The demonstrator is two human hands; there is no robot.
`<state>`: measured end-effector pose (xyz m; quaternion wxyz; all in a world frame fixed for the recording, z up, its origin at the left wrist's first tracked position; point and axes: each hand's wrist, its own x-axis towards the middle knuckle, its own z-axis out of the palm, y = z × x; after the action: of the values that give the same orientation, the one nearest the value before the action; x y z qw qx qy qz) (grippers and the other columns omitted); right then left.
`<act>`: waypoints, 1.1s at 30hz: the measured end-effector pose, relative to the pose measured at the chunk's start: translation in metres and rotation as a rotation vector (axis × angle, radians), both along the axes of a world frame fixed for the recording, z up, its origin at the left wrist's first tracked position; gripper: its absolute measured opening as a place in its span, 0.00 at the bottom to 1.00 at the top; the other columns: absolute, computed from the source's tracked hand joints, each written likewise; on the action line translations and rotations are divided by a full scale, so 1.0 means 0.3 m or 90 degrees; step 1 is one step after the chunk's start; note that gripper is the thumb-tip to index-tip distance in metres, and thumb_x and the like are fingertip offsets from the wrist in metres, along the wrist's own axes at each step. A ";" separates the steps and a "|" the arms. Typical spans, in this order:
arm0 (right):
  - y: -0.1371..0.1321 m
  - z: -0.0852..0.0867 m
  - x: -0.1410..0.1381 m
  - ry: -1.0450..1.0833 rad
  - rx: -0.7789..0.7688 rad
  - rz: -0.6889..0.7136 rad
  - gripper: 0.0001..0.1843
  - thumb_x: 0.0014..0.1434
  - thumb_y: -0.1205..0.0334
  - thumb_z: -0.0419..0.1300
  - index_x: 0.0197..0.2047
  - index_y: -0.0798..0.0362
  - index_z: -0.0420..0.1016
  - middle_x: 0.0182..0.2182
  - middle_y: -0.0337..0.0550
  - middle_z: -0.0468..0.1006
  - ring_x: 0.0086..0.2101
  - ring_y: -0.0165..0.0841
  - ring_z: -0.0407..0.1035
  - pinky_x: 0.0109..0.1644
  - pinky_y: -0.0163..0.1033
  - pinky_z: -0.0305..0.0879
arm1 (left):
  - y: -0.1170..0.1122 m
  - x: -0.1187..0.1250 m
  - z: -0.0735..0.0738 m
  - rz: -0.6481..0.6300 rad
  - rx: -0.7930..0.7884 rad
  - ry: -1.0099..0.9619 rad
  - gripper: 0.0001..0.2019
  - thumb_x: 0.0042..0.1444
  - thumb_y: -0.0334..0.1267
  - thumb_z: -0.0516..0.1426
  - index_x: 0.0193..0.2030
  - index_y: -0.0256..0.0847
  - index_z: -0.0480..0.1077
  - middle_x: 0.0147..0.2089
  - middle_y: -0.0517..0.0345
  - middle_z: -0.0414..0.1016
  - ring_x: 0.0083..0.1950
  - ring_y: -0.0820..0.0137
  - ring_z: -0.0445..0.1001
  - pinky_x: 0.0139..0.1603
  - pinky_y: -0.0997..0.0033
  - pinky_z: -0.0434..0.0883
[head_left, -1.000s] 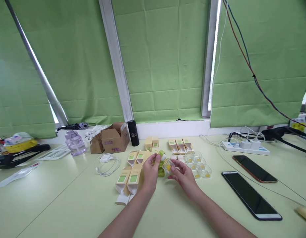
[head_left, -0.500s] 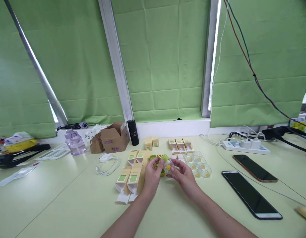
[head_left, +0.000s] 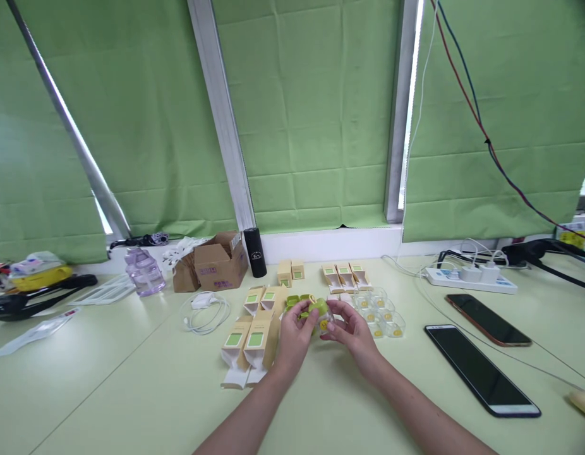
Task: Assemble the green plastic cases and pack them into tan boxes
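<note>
Between my two hands is a small clear container point(head_left: 325, 326) with a yellow print. My left hand point(head_left: 296, 335) pinches the green lid point(head_left: 319, 307), which sits at the container's top; whether it is fastened I cannot tell. The fingers of my right hand point(head_left: 355, 333) are closed on the container's clear side. Behind my left hand lie other green lids point(head_left: 292, 299), partly covered by the fingers. Several clear containers with yellow prints point(head_left: 378, 312) stand in a group to the right of my right hand. Pale pink-white pieces show partly behind my right fingers.
Open tan cartons point(head_left: 255, 341) stand left of my left hand, with more open cartons point(head_left: 345, 278) and small closed boxes point(head_left: 291, 272) behind. Two phones point(head_left: 482, 370) lie right. A white cable point(head_left: 205, 303), cardboard box point(head_left: 221, 262), purple bottle point(head_left: 144, 272) and power strip point(head_left: 470, 279) are farther back.
The container and its green lid have turned from a tilt to more upright between my hands. The left fingers have shifted slightly right, along with the lid.
</note>
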<state>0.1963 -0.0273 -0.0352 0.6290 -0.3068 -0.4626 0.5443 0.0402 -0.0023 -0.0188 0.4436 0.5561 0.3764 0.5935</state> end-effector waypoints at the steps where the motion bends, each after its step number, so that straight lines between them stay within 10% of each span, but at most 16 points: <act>1: 0.002 -0.004 0.000 -0.007 0.003 -0.001 0.33 0.47 0.48 0.80 0.54 0.44 0.79 0.50 0.46 0.77 0.39 0.41 0.78 0.46 0.54 0.81 | -0.002 0.000 0.002 -0.003 0.002 0.005 0.27 0.51 0.56 0.71 0.50 0.38 0.80 0.52 0.43 0.84 0.52 0.53 0.84 0.51 0.61 0.80; 9: 0.012 -0.019 0.001 -0.099 0.054 -0.088 0.30 0.51 0.47 0.78 0.54 0.45 0.78 0.48 0.49 0.80 0.51 0.46 0.74 0.53 0.50 0.76 | -0.003 -0.012 -0.004 0.011 0.022 0.054 0.26 0.55 0.55 0.69 0.52 0.37 0.80 0.54 0.41 0.83 0.53 0.53 0.83 0.50 0.62 0.80; 33: 0.012 -0.029 -0.002 -0.075 0.044 -0.035 0.33 0.51 0.49 0.77 0.58 0.44 0.74 0.49 0.45 0.75 0.42 0.39 0.74 0.45 0.51 0.82 | 0.009 -0.015 -0.038 0.008 0.072 0.116 0.28 0.58 0.58 0.67 0.55 0.36 0.79 0.55 0.39 0.83 0.55 0.52 0.83 0.52 0.58 0.80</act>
<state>0.1957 -0.0236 -0.0440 0.6257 -0.3288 -0.5087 0.4915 0.0357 0.0004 -0.0301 0.3722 0.6295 0.3844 0.5634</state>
